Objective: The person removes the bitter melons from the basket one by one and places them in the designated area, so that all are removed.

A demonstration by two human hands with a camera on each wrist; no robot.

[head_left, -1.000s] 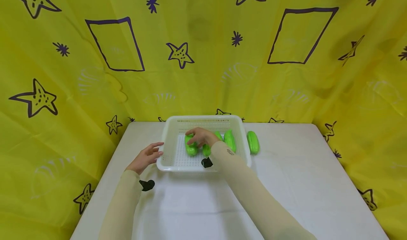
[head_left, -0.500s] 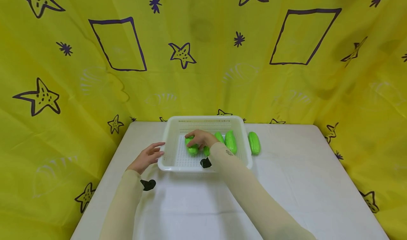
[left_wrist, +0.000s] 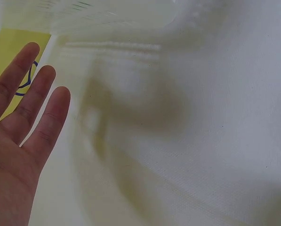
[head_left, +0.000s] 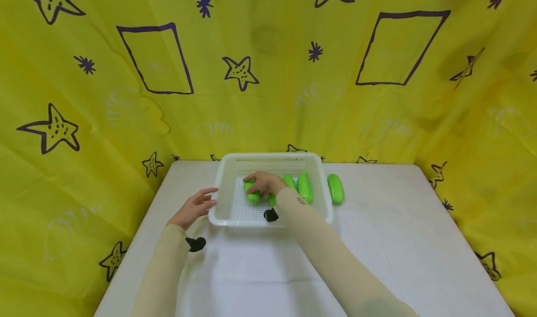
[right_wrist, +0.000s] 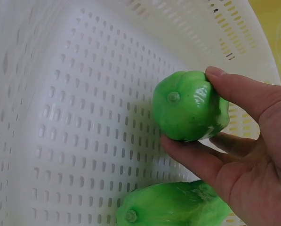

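My right hand (head_left: 268, 182) reaches into a white perforated plastic basket (head_left: 239, 223). Thumb and fingers pinch the sides of a glossy green cucumber-like vegetable (right_wrist: 185, 108), whose stem end faces the right wrist camera. A second vegetable of the same kind (right_wrist: 168, 207) lies on the basket floor under that hand. Two more, a shorter-looking one (head_left: 289, 181) and a longer-looking one (head_left: 305, 187), sit in the basket's right part. At the basket's left rim is my left hand (head_left: 193, 209), its fingertips right at the edge. The left wrist view shows its fingers spread and straight.
Outside the basket, close to its right wall, lies one more green vegetable (head_left: 335, 189) on the white-covered table (head_left: 398, 242). A yellow curtain (head_left: 272, 112) with star drawings hangs behind the table and along both sides.
The right hand keeps its grip, and the near end of the pinched vegetable is slightly higher in the head view. The left hand stays at the rim. The head view has shifted slightly.
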